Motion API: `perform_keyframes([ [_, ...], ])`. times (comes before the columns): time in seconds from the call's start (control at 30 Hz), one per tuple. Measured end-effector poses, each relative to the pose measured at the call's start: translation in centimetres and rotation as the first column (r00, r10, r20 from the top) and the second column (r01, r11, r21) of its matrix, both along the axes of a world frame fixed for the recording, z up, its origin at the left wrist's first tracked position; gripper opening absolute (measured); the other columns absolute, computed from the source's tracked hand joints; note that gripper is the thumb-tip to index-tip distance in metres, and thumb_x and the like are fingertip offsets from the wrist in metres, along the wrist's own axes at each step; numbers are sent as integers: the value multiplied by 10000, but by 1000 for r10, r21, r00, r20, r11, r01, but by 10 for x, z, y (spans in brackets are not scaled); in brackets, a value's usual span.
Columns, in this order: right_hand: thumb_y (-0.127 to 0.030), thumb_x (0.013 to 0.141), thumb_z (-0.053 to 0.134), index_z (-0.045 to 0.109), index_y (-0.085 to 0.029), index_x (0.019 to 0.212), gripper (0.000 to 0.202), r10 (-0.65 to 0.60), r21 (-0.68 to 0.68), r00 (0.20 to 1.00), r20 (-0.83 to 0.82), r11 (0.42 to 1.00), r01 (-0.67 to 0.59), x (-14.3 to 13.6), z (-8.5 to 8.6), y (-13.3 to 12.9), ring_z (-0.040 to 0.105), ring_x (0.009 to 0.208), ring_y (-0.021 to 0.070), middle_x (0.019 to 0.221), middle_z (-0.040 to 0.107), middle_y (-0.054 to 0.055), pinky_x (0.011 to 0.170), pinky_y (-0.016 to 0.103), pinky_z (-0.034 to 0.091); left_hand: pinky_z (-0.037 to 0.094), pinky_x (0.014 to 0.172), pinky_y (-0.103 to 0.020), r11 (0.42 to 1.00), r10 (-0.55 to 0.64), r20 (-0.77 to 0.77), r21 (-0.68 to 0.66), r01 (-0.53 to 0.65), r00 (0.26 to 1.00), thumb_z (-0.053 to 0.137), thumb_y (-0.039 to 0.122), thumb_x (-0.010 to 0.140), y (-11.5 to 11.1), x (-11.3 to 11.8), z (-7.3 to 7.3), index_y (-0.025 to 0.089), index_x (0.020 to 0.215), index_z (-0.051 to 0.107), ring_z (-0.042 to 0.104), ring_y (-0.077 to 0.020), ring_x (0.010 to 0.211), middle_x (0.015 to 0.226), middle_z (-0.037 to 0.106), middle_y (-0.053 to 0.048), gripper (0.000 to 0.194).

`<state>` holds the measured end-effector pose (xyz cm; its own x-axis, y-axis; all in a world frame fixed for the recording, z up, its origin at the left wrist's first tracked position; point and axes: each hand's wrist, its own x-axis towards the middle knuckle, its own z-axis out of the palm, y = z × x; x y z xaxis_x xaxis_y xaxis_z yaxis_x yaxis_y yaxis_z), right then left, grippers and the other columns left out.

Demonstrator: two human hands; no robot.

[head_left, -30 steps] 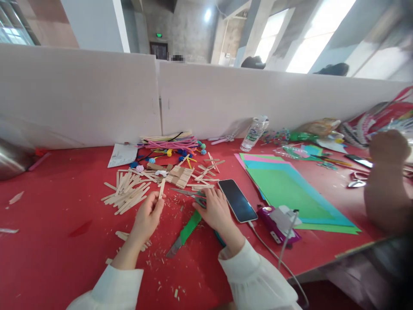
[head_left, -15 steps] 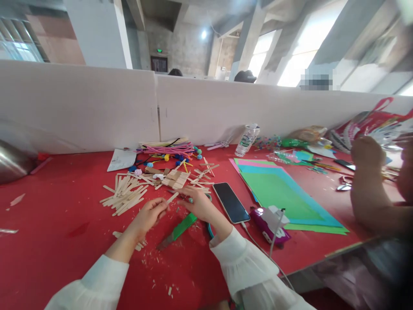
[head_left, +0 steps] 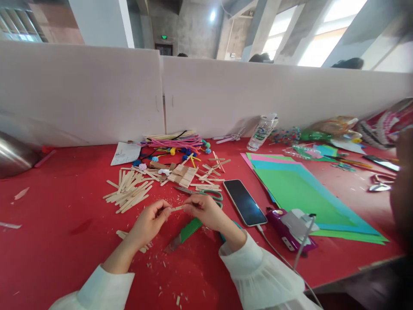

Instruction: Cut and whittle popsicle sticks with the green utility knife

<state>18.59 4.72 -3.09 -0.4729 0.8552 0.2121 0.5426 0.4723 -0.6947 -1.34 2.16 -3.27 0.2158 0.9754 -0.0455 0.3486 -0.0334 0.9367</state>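
Currently, green-handled knife (head_left: 190,230) lies nearest on the red tabletop (head_left: 74,254). Just beyond it, left hand (head_left: 149,223) and right hand (head_left: 206,212) share one wooden stick (head_left: 177,209), fingers (head_left: 192,200) pinching opposite ends; ends covered, exact grip hard to tell. Behind: scissors (head_left: 197,191), loose stick pile (head_left: 129,192), bottle (head_left: 262,133) farthest.

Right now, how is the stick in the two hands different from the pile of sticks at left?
The held stick is one piece; the pile of sticks has many, overlapping. The held stick is pinched by the left hand and right hand, while the pile of sticks lies on the red table. Only a short part of the held stick shows; the pile of sticks shows longer pieces. Both are pale and look wooden.
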Motion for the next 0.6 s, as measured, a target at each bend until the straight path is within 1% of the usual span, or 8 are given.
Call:
perform_keyframes([
  [0.07,-222,918,499,653,-127,987,194,-4,-16,998,62,1000,5,4,1,-3,615,678,137,803,679,47,601,219,471,340,534,-228,996,61,-52,64,-58,997,500,478,800,2,-4,-2,189,717,528,421,-123,545,570,452,53,303],
  [0.13,-236,833,635,622,-128,1068,258,18,-16,990,143,1000,-16,8,3,-7,622,779,174,889,676,69,689,268,485,374,558,-237,987,125,-80,107,-116,989,492,454,809,4,-9,-4,192,724,541,469,-135,563,579,506,40,280],
  [0.23,-191,639,801,680,-160,904,293,123,-17,953,276,992,-123,11,7,-14,585,914,257,905,665,80,806,372,459,394,542,-240,988,121,-102,110,-110,987,487,414,813,5,-16,-7,200,757,545,510,-139,544,600,584,26,229],
  [0.37,-149,670,770,702,-167,877,219,222,7,854,470,967,-255,10,13,-20,573,924,262,904,661,83,836,405,447,438,552,-258,988,123,-98,105,-113,988,522,400,766,3,-22,-11,206,807,525,607,-172,591,665,681,-15,198],
  [0.4,-132,669,763,700,-159,866,209,235,14,851,469,962,-273,11,15,-21,574,919,256,900,661,85,838,400,448,454,573,-268,986,130,-103,113,-118,986,528,398,757,2,-22,-12,206,801,517,630,-183,621,683,696,-28,197],
  [0.5,-94,668,732,677,-148,816,167,293,-9,919,265,953,-302,18,24,-22,585,859,204,856,660,61,808,341,458,477,606,-294,983,136,-144,143,-115,980,508,404,754,3,-20,-14,210,777,502,657,-202,655,699,708,-45,196],
  [0.57,-169,725,678,646,-154,874,153,286,-42,950,122,958,-283,23,29,-23,587,776,160,840,651,39,720,286,474,468,597,-293,978,147,-182,170,-117,972,488,407,756,3,-19,-15,210,761,508,643,-198,638,692,692,-35,198],
  [0.6,-222,747,646,627,-155,892,161,262,-110,965,-30,958,-264,24,31,-25,583,725,146,817,642,30,675,271,477,456,592,-290,974,161,-204,189,-123,966,486,403,752,3,-18,-15,210,750,515,627,-193,630,686,675,-26,196],
])
